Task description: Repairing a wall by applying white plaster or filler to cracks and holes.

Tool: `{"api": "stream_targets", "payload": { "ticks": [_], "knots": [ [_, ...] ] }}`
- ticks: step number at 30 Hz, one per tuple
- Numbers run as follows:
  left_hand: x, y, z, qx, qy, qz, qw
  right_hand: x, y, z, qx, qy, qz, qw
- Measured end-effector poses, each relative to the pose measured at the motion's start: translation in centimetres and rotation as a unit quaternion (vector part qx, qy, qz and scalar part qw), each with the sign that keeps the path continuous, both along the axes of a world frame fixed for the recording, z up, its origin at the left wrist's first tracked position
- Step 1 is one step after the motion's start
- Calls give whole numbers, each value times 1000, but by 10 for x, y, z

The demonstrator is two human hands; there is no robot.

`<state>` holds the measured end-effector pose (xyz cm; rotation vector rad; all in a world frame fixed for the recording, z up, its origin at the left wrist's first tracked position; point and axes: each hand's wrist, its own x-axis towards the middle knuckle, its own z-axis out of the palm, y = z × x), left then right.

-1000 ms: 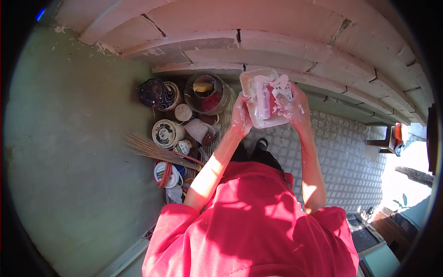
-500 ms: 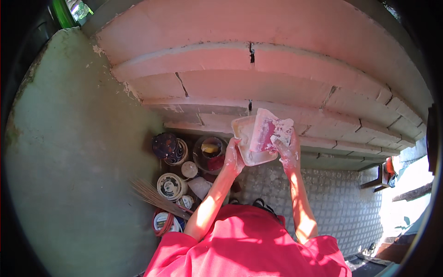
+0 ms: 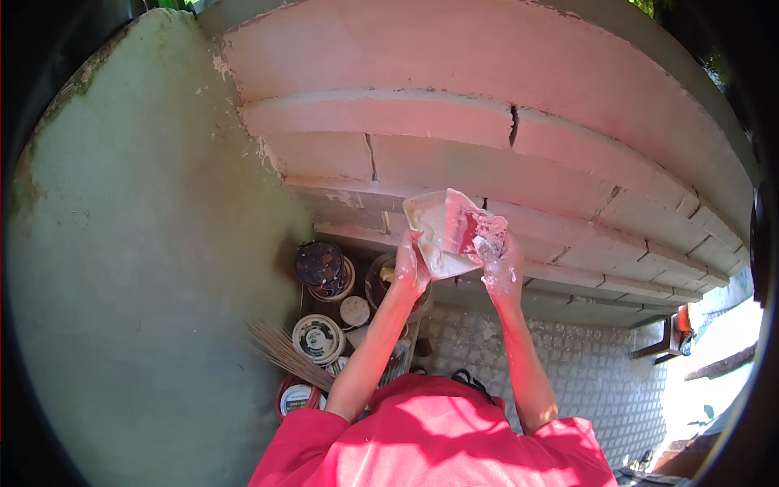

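In the head view, the left hand [image 3: 412,266] holds a shallow whitish tray [image 3: 427,214] by its lower left side, out in front of the chest. Its thumb lies along the rim and its other fingers are mostly hidden, probably bent underneath, a grip that would leave the inside uncovered. The tray is tilted, and whitish paste is smeared within.

The right hand [image 3: 502,272] pinches a broad, flat red scraper [image 3: 469,230], its thumb pressed on the paste-coated face. The fingers behind are out of sight, presumably backing the thumb so the flat piece does not twist. The scraper stands over the tray's right part, overlapping it; whether the two touch, I cannot tell. Held so close, paste coming off the scraper would likely land in the tray. White smears mark the right hand.

Beyond the hands rises a stepped pink wall [image 3: 454,154] with dark cracks, meeting a green wall [image 3: 154,243] on the left. In that corner a dark patterned bucket [image 3: 319,264], a small white tub [image 3: 355,312], a white lidded tub [image 3: 317,339] and a stick broom [image 3: 286,354] are crowded together, perhaps to leave standing room on the tiled floor [image 3: 580,381].
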<state>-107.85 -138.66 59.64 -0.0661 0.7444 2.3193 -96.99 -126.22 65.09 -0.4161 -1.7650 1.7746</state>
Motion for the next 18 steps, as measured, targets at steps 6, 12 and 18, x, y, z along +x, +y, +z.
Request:
{"api": "stream_targets", "payload": {
  "ticks": [6, 12, 18],
  "knots": [
    [-27, -28, -12, -6, -18, 32, 999, -28, -24, 4, 103, 32, -22, 994],
    [-45, -40, -8, 6, -18, 45, 999, -59, -37, 14, 83, 72, -84, 990],
    [-64, -33, 5, 2, -6, 43, 999, -90, -21, 42, 156, 124, -225, 954]
  ]
}}
